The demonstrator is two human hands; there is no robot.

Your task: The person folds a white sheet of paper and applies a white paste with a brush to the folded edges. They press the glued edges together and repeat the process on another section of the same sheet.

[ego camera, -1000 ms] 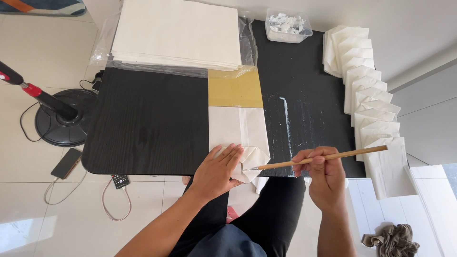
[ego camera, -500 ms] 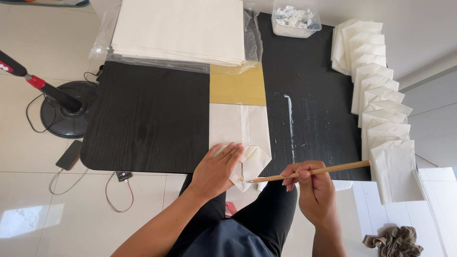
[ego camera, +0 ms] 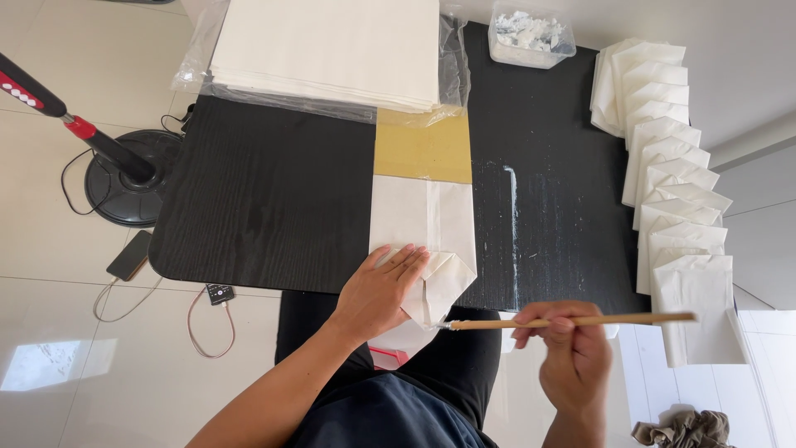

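Two hands work at the near edge of the black bench (ego camera: pixel 265 207): the left hand (ego camera: pixel 381 290) stays flat on the white paper bag (ego camera: pixel 427 224), while the right hand (ego camera: pixel 572 353), gripping a wooden brush (ego camera: pixel 572 320), has swung its tip onto the folded flap (ego camera: pixel 439 286), suggesting pasting.

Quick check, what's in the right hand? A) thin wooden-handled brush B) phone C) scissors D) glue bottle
A: the right hand grips a thin wooden-handled brush, its tip at the folded paper that the left hand presses flat.
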